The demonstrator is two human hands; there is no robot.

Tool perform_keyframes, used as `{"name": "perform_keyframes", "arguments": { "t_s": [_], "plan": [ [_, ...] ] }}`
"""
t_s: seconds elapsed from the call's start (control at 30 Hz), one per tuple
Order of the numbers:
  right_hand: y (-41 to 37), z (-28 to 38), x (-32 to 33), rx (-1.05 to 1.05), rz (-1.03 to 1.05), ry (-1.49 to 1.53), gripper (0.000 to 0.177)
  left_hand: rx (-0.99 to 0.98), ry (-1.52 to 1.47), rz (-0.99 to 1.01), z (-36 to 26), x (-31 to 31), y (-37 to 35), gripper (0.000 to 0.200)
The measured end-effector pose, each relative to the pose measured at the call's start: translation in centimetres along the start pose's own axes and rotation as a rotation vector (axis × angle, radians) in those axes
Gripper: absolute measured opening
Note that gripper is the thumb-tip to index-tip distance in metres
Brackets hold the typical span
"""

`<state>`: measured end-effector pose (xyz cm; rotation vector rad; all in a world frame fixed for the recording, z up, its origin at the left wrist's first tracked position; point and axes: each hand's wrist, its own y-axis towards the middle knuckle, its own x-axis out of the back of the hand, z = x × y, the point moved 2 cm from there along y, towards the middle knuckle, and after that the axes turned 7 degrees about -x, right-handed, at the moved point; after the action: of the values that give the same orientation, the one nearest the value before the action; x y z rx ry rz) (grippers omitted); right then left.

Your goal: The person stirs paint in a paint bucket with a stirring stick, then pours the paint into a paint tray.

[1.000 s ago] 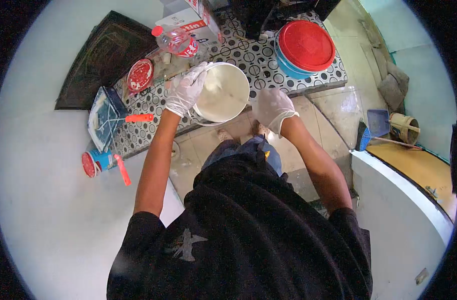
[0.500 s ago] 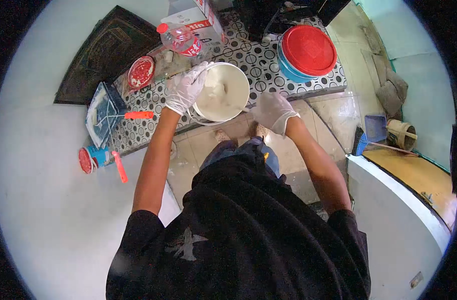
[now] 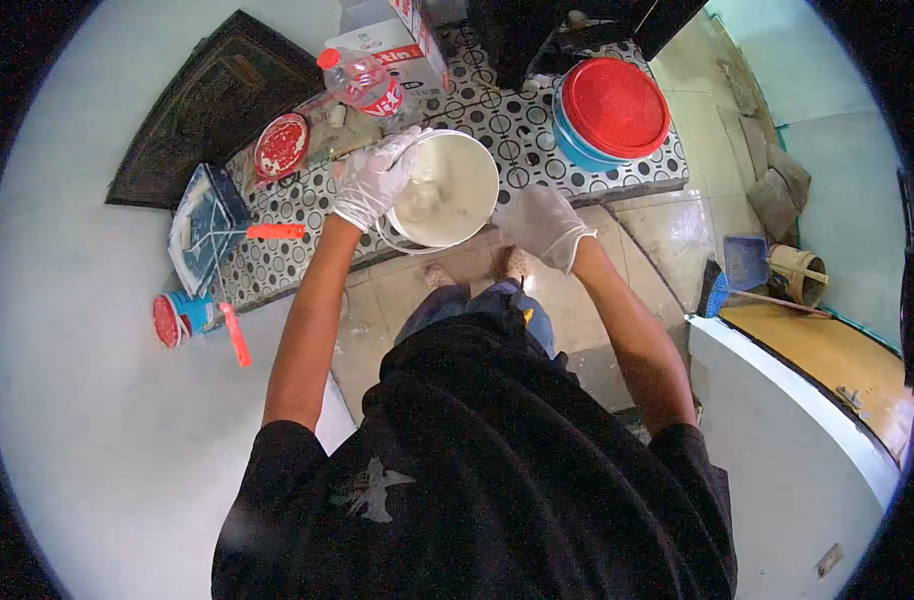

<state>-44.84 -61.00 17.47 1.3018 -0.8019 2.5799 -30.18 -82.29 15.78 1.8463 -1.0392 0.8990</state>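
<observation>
Gripping white bucket [image 3: 469,185] at rim, left hand [image 3: 375,182] curled, right hand [image 3: 542,226], hold unclear, bottle [image 3: 361,82] and red-lidded tub [image 3: 615,108] beyond.

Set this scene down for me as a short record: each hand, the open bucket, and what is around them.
Left hand: gloved, gripping the rim of the white bucket
Right hand: gloved, beside the bucket; whether it holds anything is unclear
Bucket contents: pale material, unevenly spread
Right side: blue bucket with red lid on
Far side: clear bottle with red cap, carton
Left side: smeared red lid, orange handle by a tray
Surface: patterned tiles
</observation>
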Motion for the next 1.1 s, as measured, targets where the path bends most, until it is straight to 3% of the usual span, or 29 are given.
{"name": "perform_keyframes", "arguments": {
  "t_s": [0.03, 0.17, 0.27, 0.33, 0.37, 0.43, 0.47, 0.53, 0.6, 0.7, 0.77, 0.8, 0.83, 0.87, 0.97, 1.03, 1.1],
  "plan": [
    [-0.3, 0.2, 0.8, -0.094, -0.024, 0.049, 0.029, -0.001, -0.002, -0.005, -0.2, 0.0, 0.2, 0.023],
    [0.8, -0.5, -1.3, -0.072, 0.029, -0.083, 0.028, -0.028, -0.007, -0.028, -0.2, 0.3, 0.0, 0.023],
    [0.8, -0.2, -0.9, 0.071, 0.080, -0.076, 0.028, -0.050, 0.003, -0.043, -0.4, 0.2, 0.2, 0.022],
    [0.6, -0.4, -1.1, -0.111, -0.049, -0.081, 0.028, -0.036, 0.008, -0.044, -0.6, 0.5, -0.1, 0.022],
    [0.5, -0.2, -0.9, -0.106, -0.051, -0.084, 0.028, -0.062, 0.006, -0.044, -0.6, 0.6, -0.1, 0.023],
    [0.2, 0.3, -0.4, 0.103, 0.076, -0.114, 0.029, -0.090, 0.001, -0.052, -0.6, 0.3, -0.2, 0.024],
    [0.3, -0.1, -1.1, 0.108, 0.073, -0.122, 0.029, -0.076, -0.083, -0.053, 0.0, -0.4, -0.6, 0.027],
    [0.6, -1.4, -2.6, -0.043, -0.217, -0.073, 0.028, -0.054, -0.155, -0.068, 0.3, 0.0, -0.9, 0.031],
    [0.3, -1.0, -1.8, -0.016, -0.117, -0.110, 0.029, 0.246, -0.026, 0.226, 0.1, 0.6, -1.4, 0.039],
    [-0.5, 0.6, 0.6, -0.004, 0.059, -0.151, 0.031, 0.308, 0.062, 0.291, 0.7, 1.2, -2.7, 0.045],
    [-0.7, 1.5, 1.6, -0.095, -0.051, 0.014, 0.033, 0.283, 0.163, 0.195, -0.1, 2.4, -4.3, 0.043],
    [-1.4, 1.5, 1.4, 0.018, -0.258, 0.030, 0.035, 0.327, 0.122, 0.184, -0.5, 3.2, -4.6, 0.041],
    [-1.4, 1.9, 1.5, 0.042, -0.250, 0.027, 0.035, 0.372, 0.081, 0.170, -0.9, 4.1, -5.0, 0.039],
    [-1.4, 2.6, 2.2, 0.025, -0.218, 0.075, 0.035, 0.555, 0.082, 0.228, -1.4, 4.9, -5.5, 0.035],
    [-1.5, 4.2, 3.0, 0.033, -0.178, 0.112, 0.035, 0.541, 0.222, 0.034, -1.8, 5.8, -9.7, 0.032],
    [-2.2, 5.8, 3.7, 0.070, -0.174, 0.285, 0.035, 0.649, 0.198, 0.061, -1.9, 6.5, -12.7, 0.031],
    [-2.6, 7.6, 4.1, 0.041, -0.069, 0.255, 0.036, 0.429, 0.268, -0.148, -3.0, 7.6, -15.3, 0.028]
  ]
}}
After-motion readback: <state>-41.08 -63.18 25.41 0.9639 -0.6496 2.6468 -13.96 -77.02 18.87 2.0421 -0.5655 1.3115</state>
